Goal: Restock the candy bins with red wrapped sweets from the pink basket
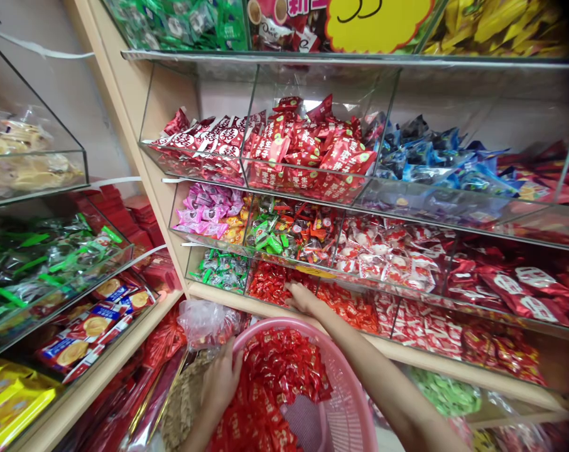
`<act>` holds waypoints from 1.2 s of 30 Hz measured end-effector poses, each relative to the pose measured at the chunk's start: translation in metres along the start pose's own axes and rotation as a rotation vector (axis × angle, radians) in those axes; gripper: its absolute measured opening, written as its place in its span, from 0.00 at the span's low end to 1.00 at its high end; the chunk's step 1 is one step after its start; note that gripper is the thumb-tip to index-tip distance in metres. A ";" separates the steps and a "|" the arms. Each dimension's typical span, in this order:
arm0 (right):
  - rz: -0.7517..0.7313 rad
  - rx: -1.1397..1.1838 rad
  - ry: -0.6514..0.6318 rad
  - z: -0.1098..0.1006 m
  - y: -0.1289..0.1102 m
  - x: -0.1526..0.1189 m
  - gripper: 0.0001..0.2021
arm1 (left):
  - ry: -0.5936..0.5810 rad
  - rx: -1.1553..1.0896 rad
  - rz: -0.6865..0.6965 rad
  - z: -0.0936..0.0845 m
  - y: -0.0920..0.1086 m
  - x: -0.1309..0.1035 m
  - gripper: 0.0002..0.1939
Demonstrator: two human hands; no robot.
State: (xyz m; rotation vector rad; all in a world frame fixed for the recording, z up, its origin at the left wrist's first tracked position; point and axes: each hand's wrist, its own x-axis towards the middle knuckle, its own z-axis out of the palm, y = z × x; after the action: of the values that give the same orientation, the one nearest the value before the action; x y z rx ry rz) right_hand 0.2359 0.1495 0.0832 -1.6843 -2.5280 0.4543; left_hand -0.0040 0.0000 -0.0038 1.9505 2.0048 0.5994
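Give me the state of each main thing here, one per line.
Pink basket: partly filled, some mesh bare
Basket candies: wrapped, heaped
Left hand: gripping the basket's rim
Right hand: fingers at the lower red candies
Lower red candies: wrapped, piled
Clear plastic bag: crumpled
Brown material: wrinkled
Blue packets: piled

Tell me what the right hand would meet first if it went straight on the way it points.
Probably the small red wrapped sweets just beyond the right hand; whether it touches them now is hard to tell.
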 end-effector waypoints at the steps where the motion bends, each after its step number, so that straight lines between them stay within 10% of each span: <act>1: -0.023 0.019 0.048 -0.004 -0.003 -0.004 0.13 | 0.000 -0.006 -0.009 0.000 0.000 0.000 0.24; 6: -0.160 0.117 0.197 -0.011 -0.022 -0.035 0.13 | -0.012 -0.023 -0.029 -0.003 0.003 0.001 0.24; 12: -0.154 -0.020 0.071 0.013 -0.042 -0.068 0.10 | -0.022 -0.005 -0.035 -0.005 0.006 -0.001 0.25; 36: -0.117 -0.040 -0.018 0.028 -0.042 -0.071 0.16 | 0.002 0.054 -0.023 -0.004 0.005 -0.002 0.23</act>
State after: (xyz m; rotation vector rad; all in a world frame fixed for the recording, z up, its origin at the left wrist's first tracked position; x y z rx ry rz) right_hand 0.2200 0.0640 0.0759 -1.5405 -2.6471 0.4147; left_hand -0.0020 -0.0020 0.0022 1.9554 2.0622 0.5480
